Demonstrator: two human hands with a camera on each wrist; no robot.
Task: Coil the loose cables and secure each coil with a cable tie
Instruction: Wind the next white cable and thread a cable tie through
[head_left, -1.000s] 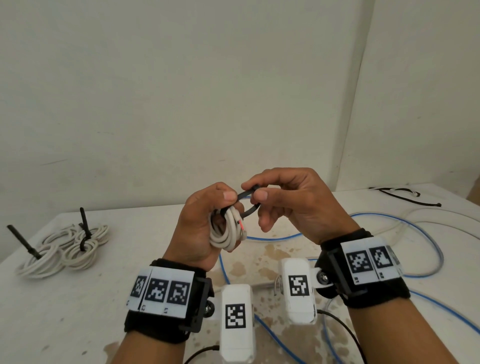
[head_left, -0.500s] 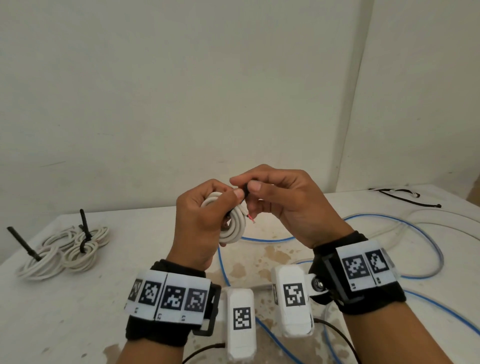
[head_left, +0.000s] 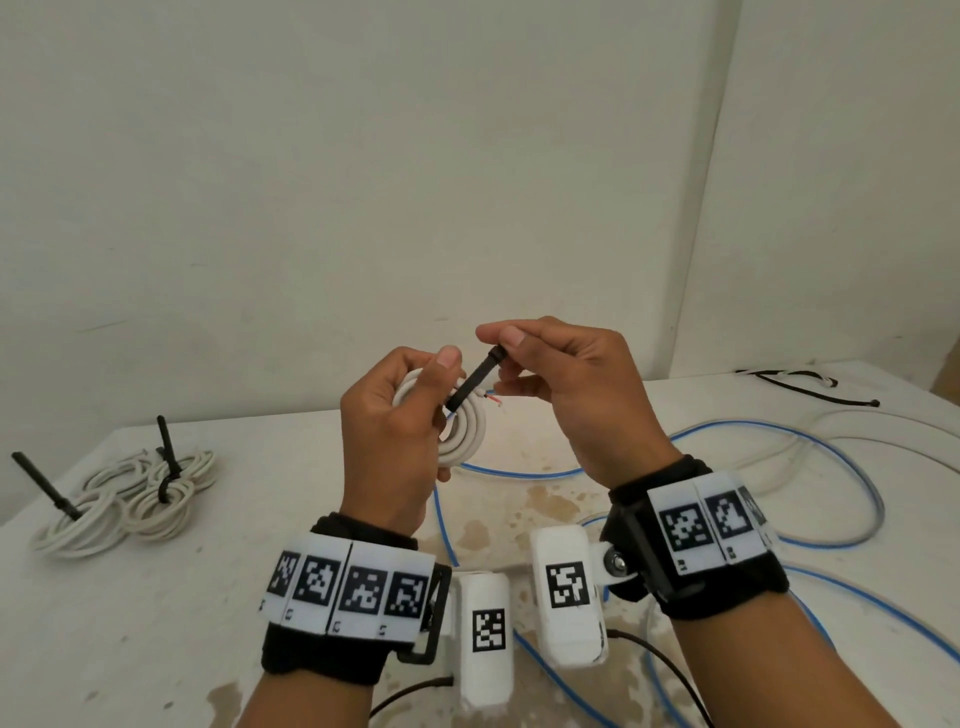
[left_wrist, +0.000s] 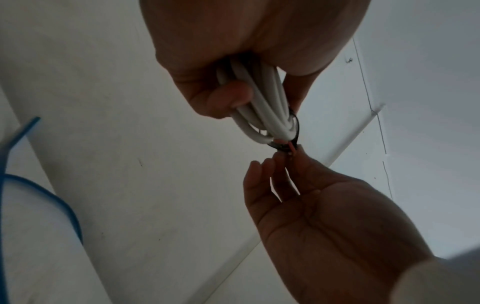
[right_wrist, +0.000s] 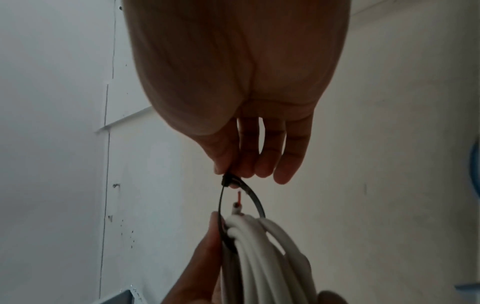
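Note:
My left hand (head_left: 441, 397) grips a small coil of white cable (head_left: 465, 434) above the table. A black cable tie (head_left: 475, 382) is looped round the coil. My right hand (head_left: 501, 345) pinches the tie's upper end between thumb and fingertips. In the right wrist view the tie (right_wrist: 255, 200) forms a loose loop over the coil (right_wrist: 262, 253), and a red wire end (right_wrist: 238, 195) pokes up inside it. In the left wrist view my left hand (left_wrist: 259, 98) clamps the coil (left_wrist: 267, 107), with the right hand's fingers (left_wrist: 259, 174) just below.
Two tied white coils (head_left: 124, 493) with upright black tie tails lie at the table's left. Loose blue cable (head_left: 524, 472) and white cable (head_left: 852, 421) sprawl over the middle and right. Spare black ties (head_left: 810, 387) lie at the back right. A wall stands close behind.
The right hand has pulled the tie's tail up and to the right, so the wide loop has drawn in round the coil. Both hands have risen slightly.

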